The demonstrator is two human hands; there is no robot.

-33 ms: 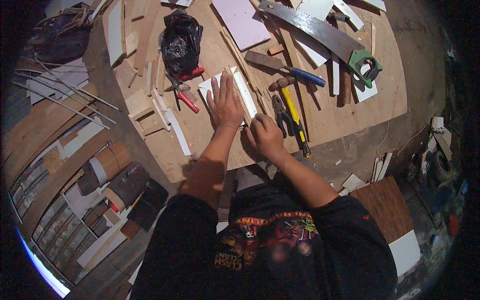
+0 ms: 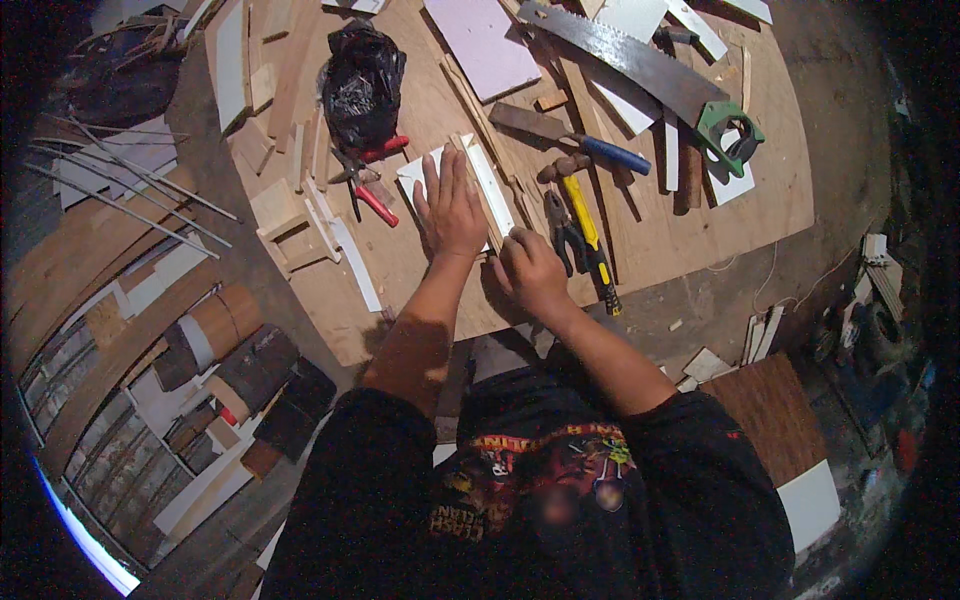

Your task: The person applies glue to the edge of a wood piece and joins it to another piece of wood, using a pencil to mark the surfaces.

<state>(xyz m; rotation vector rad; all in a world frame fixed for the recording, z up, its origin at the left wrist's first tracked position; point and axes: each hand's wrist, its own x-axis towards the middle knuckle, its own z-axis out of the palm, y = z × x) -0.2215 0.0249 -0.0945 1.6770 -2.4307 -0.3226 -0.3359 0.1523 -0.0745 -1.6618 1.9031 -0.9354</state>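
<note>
My left hand point(image 2: 452, 208) lies flat with its fingers stretched over a small white board point(image 2: 410, 178). A narrow white strip point(image 2: 487, 185) runs along that board's right side. At the strip's near end, my right hand point(image 2: 533, 270) is closed, its fingers curled in and touching there; what they grip is hidden. Just right of this hand lie dark-handled pliers point(image 2: 562, 230) and a hammer point(image 2: 582, 215) with a yellow and black handle. Red-handled cutters point(image 2: 368, 195) rest left of the white board.
The plywood table point(image 2: 400, 300) also bears a handsaw point(image 2: 640, 62) with a green handle, a blue-handled blade tool point(image 2: 612, 153), a black plastic bag point(image 2: 362, 90), a pale board point(image 2: 485, 45) and several wood offcuts. On the floor stands a brown panel point(image 2: 768, 415) at the right.
</note>
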